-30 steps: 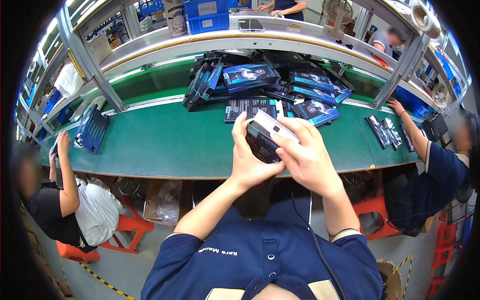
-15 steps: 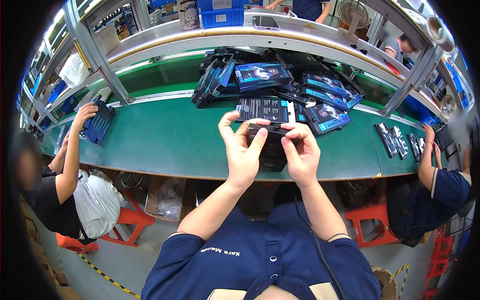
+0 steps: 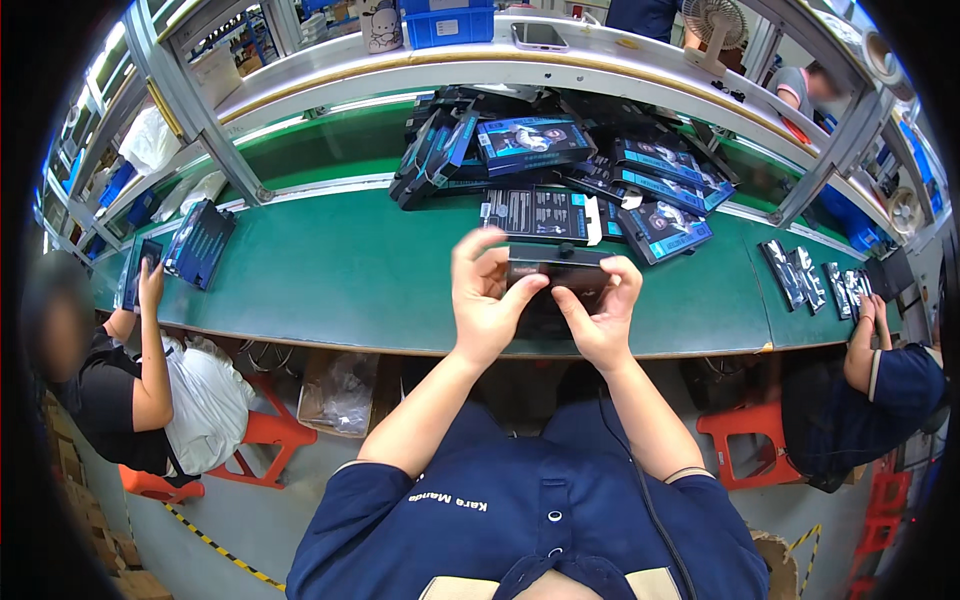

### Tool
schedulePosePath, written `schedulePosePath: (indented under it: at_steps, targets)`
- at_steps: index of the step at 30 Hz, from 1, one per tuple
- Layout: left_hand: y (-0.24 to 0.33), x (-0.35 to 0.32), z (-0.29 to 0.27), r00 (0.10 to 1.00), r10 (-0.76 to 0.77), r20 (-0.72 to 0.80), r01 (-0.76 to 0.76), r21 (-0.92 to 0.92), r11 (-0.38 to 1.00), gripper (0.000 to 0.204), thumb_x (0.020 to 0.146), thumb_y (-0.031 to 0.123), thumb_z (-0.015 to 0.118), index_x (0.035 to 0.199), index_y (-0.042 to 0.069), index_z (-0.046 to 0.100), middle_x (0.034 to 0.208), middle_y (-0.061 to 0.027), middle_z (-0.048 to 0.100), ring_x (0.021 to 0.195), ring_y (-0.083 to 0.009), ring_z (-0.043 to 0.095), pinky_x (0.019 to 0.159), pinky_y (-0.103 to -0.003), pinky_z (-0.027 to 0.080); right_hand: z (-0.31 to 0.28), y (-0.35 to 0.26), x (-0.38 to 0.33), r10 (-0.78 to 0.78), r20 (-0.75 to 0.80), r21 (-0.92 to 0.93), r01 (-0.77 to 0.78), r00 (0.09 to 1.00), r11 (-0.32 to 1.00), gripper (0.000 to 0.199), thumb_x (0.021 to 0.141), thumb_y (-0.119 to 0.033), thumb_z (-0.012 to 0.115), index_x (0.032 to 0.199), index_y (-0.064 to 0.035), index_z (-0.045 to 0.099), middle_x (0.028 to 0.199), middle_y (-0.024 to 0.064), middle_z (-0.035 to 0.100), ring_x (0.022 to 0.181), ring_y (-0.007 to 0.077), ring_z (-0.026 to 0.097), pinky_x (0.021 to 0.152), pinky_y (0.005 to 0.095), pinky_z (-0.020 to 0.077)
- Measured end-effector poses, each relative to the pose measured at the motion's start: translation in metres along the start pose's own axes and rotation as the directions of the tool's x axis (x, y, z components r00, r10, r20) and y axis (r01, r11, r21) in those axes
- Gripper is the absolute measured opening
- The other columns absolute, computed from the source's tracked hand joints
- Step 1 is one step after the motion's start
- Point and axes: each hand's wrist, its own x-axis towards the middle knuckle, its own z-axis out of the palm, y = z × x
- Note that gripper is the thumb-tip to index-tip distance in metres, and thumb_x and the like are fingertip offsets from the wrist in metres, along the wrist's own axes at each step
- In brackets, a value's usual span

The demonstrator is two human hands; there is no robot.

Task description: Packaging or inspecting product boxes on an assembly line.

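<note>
Just above the front part of the bench, a dark cardboard box [image 3: 556, 268] is held between my two hands. My left hand [image 3: 486, 305] grips its left end, fingers behind and the thumb laid across the near face. Around the right end curls my right hand [image 3: 604, 318], its thumb pressed on the same face close to the other thumb. A small black tab shows at the middle of the box's upper edge. Right behind it lies a flat printed box [image 3: 541, 214] with a white flap at its right end.
A heap of black-and-blue printed boxes [image 3: 535, 143] covers the back of the green bench [image 3: 340, 270]. Co-workers sit at both sides, one by upright dark boxes [image 3: 200, 245], one by silvery packets [image 3: 808, 280]. A phone [image 3: 539, 37] and blue bin [image 3: 449, 24] stand on the shelf.
My thumbs have moved from the box's top edge down onto its near face, and the box has turned. The left co-worker's raised arm has come down to a dark box.
</note>
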Motion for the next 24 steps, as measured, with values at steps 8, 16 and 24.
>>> schedulePosePath:
  at_steps: [8,16,24]
  targets:
    - [0.023,-0.019,-0.026,0.897,-0.252,0.363,0.079,0.429,0.900,0.130,0.067,0.018,0.083,0.157,0.015,-0.010,0.163,-0.0174,0.008,0.150,-0.0294,0.013,0.116,-0.042,0.025,0.058,0.035,0.030,0.173,-0.009,-0.083,-0.173,0.985,0.981,0.047,0.096,-0.014,0.058,0.140,-0.0068,0.043,0.130,0.0128,0.049,0.125,0.0244,0.045,0.109,0.0372,0.0325]
    - [0.080,0.028,-0.158,0.766,-0.390,-0.511,0.340,0.837,-0.429,0.076,0.075,0.051,0.071,0.142,0.022,0.052,0.147,-0.0272,0.042,0.127,-0.0485,0.047,0.105,-0.051,0.042,0.010,0.060,0.025,0.447,0.230,-0.964,0.141,0.865,0.223,0.076,0.091,-0.056,0.054,0.145,-0.0048,0.041,0.153,0.0214,0.035,0.141,0.0440,0.029,0.112,0.0611,0.0233]
    - [0.026,-0.026,-0.044,0.795,-0.491,0.358,-0.392,0.919,0.035,0.079,0.078,0.055,0.073,0.144,0.019,0.048,0.151,-0.0305,0.029,0.139,-0.0521,0.026,0.114,-0.062,0.022,-0.040,-0.011,-0.003,0.061,0.343,-0.716,0.219,0.938,0.663,0.029,0.076,-0.022,0.073,0.102,-0.0109,0.068,0.113,0.0091,0.065,0.106,0.0327,0.060,0.090,0.0501,0.0426]
